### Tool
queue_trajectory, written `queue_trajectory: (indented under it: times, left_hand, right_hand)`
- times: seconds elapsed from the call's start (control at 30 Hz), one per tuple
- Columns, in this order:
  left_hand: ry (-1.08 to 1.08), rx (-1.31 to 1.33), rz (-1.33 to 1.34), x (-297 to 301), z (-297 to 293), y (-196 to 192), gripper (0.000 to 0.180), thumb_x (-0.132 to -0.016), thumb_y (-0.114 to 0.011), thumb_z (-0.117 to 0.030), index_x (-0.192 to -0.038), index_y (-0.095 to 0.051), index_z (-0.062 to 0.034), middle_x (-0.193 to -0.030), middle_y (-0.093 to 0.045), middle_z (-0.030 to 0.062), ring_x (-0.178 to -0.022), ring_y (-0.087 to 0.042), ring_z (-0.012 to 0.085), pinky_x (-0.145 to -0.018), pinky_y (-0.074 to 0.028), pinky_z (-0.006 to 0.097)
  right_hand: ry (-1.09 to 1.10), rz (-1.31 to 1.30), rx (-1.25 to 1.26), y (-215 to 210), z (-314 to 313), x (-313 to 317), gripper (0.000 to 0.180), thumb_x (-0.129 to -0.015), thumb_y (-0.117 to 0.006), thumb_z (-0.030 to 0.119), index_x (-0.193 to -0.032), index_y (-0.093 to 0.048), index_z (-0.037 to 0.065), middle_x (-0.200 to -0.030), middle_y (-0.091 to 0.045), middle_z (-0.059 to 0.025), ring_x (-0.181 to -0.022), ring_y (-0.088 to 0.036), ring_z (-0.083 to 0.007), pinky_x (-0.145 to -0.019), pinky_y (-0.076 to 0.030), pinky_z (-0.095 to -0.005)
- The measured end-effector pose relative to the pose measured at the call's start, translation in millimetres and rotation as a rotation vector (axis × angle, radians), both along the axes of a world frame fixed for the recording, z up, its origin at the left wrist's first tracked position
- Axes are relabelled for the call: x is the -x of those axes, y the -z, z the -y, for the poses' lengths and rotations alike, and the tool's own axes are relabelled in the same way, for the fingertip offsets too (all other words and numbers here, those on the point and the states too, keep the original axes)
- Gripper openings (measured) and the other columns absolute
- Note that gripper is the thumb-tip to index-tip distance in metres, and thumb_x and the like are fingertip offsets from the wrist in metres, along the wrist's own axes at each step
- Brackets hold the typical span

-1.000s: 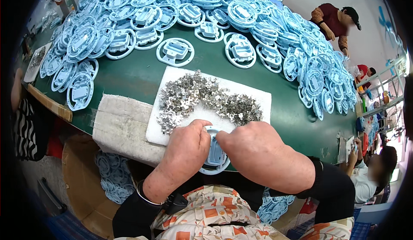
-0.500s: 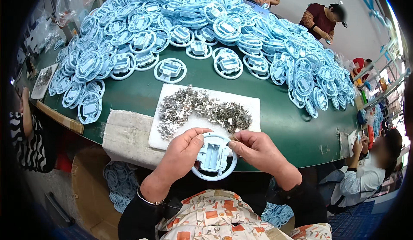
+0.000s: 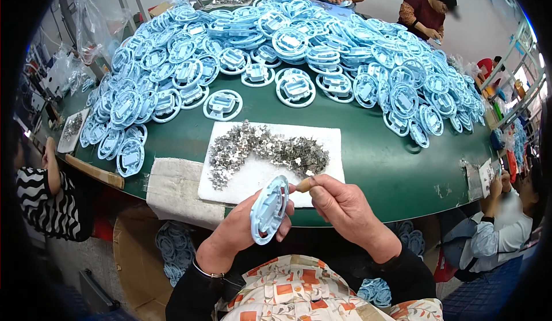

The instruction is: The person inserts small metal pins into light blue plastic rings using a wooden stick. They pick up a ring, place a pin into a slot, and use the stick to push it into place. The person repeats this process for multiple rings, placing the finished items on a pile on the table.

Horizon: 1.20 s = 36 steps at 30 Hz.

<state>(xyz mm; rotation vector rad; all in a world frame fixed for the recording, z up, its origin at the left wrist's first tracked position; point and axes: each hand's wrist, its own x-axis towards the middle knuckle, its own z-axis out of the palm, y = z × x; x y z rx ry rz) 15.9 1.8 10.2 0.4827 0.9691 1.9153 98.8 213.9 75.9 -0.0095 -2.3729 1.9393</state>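
Observation:
My left hand (image 3: 233, 229) grips a light blue plastic toy steering wheel (image 3: 269, 209), turned almost edge-on above the table's near edge. Its fingers wrap behind the ring, and one fingertip shows past the right side. My right hand (image 3: 348, 203) is just right of the wheel, thumb and forefinger pinched together. A tan tip, perhaps a finger cover, sticks out from that pinch toward the left fingertip; anything held there is too small to make out. Beyond both hands, small metal clips (image 3: 244, 148) lie heaped on a white foam board (image 3: 261, 187).
A big pile of similar blue wheels (image 3: 290, 42) covers the far side of the green table (image 3: 379, 165). A pale cloth-like pad (image 3: 178, 186) adjoins the board. Below stands a cardboard box (image 3: 135, 246) with more wheels. Several co-workers sit around the table.
The wheel has swung from facing up to nearly edge-on in my left hand. My right hand has let go of its rim and now sits apart from it. The view has shifted slightly.

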Motion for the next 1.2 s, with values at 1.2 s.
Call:
queue_trajectory:
  times: [1.2]
  left_hand:
    - [-0.185,0.005,0.150,-97.2,-5.3,-9.8,0.049,-0.106,-0.042,-0.025,-0.150,-0.040,-0.0032,-0.131,-0.056,0.0122,-0.118,-0.058,0.0210,-0.102,-0.049,0.037]
  right_hand:
    - [0.194,-0.294,-0.036,1.6,42.8,-108.7,0.024,-0.092,-0.071,0.002,-0.115,-0.068,-0.006,-0.090,-0.070,-0.0051,-0.072,-0.058,-0.0028,-0.060,-0.048,-0.0210]
